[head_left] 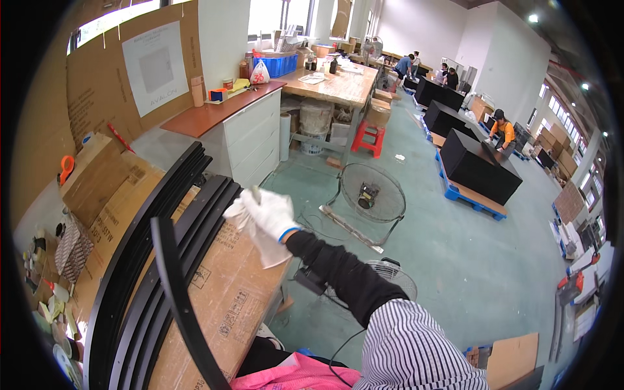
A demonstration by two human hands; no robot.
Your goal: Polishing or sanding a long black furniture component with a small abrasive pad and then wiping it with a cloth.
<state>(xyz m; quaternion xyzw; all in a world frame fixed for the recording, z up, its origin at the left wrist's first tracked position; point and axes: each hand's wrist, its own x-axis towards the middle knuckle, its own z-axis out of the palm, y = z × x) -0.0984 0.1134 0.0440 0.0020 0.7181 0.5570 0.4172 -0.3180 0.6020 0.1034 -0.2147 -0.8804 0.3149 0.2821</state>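
Black strip (173, 279) slants over the cardboard-topped table (250, 279) toward its near edge, above other strips (127, 260) laid along the left side. Gloved in white, my right hand (270, 211) bunches its fingers around a pale cloth (255, 237) near the far right corner. My left hand is out of view; I cannot tell what it grips. Wiping looks like the step in hand; the next move calls for cloth laid along the strip's curve.

Daylight is streaming through windows (284, 18), burning out white. Ceiling lamps (533, 18) are glaring as small spots. Sheen is showing on the wooden workbench (354, 88); shadow is pooling beneath its front edge. Fisheye is bending outer lines, rim is blackening; distant workers (404, 65) are looking soft.
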